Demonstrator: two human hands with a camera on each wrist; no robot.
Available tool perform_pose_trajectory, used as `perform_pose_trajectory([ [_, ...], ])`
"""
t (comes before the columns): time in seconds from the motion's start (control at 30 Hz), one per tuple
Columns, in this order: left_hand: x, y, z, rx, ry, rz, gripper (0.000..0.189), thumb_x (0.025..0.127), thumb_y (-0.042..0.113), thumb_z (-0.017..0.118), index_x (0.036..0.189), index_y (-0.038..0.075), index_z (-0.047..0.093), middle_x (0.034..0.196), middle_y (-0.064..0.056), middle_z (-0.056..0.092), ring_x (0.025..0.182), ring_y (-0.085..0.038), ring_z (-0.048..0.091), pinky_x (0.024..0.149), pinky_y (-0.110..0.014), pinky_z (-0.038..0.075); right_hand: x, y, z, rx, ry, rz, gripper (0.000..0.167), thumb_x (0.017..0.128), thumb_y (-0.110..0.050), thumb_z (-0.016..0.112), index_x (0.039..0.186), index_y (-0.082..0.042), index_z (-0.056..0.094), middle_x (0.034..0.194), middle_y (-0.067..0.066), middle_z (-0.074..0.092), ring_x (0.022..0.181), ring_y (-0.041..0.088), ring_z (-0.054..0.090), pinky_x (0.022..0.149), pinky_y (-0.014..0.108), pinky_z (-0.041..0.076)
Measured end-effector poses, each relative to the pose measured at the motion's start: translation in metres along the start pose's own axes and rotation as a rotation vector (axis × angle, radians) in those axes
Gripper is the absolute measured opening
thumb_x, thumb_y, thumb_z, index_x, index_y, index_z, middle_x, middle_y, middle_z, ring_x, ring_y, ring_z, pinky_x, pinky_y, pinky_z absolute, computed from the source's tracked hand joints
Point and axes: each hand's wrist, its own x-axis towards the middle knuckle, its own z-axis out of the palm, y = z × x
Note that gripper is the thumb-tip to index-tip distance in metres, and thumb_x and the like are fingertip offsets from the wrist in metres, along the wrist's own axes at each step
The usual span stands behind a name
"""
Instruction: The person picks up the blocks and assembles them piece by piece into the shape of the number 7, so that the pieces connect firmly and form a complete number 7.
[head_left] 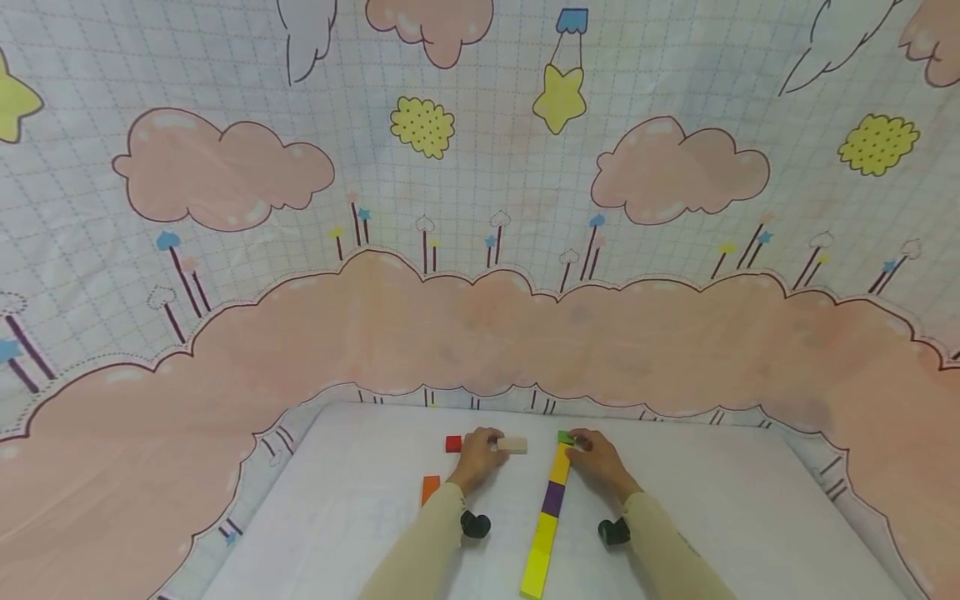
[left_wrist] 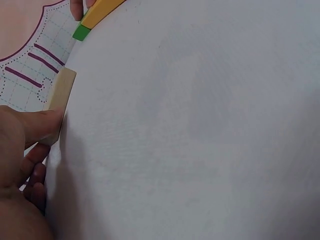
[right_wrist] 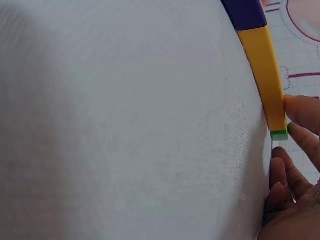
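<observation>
My left hand (head_left: 477, 460) pinches one end of a pale wooden block (head_left: 513, 446); the left wrist view shows the thumb (left_wrist: 42, 122) across its side. At the far end of a row of blocks, my right hand (head_left: 602, 462) holds a small green block (head_left: 565, 436) by its fingertips. One of its fingers (right_wrist: 301, 111) also touches the adjoining yellow-orange block (head_left: 561, 464). Behind that, toward me, the row continues with a purple block (head_left: 552, 498) and yellow blocks (head_left: 543, 536). Part of the green block is hidden by the right fingers.
Just left of my left hand lies a red block (head_left: 453, 444). An orange block (head_left: 430, 487) sits nearer, partly covered by the left sleeve. The white tabletop (head_left: 345, 492) meets a patterned cloth backdrop (head_left: 480, 333) at its far edge.
</observation>
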Motion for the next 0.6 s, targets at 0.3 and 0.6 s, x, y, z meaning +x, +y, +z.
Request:
perform_pose_trajectory([
  [0.3, -0.0041, 0.0001, -0.0029, 0.021, 0.004, 0.01, 0.028, 0.088, 0.01, 0.072, 0.116, 0.007, 0.065, 0.121, -0.012, 0.061, 0.11, -0.027, 0.049, 0.107, -0.052, 0.042, -0.0018, -0.0028, 0.0029, -0.007, 0.002, -0.016, 0.038, 0.093, -0.021, 0.065, 0.13, -0.012, 0.061, 0.137, 0.019, 0.053, 0.124, 0.038, 0.05, 0.107, 0.057, 0.04],
  [0.6, -0.0066, 0.0044, -0.003, -0.043, -0.002, 0.007, 0.029, 0.09, 0.012, 0.07, 0.118, 0.008, 0.063, 0.119, -0.011, 0.06, 0.108, -0.026, 0.049, 0.106, -0.052, 0.042, -0.0019, 0.0004, -0.0002, -0.05, 0.003, -0.04, 0.038, 0.094, -0.021, 0.064, 0.13, -0.012, 0.06, 0.136, 0.019, 0.054, 0.125, 0.038, 0.05, 0.107, 0.057, 0.04],
])
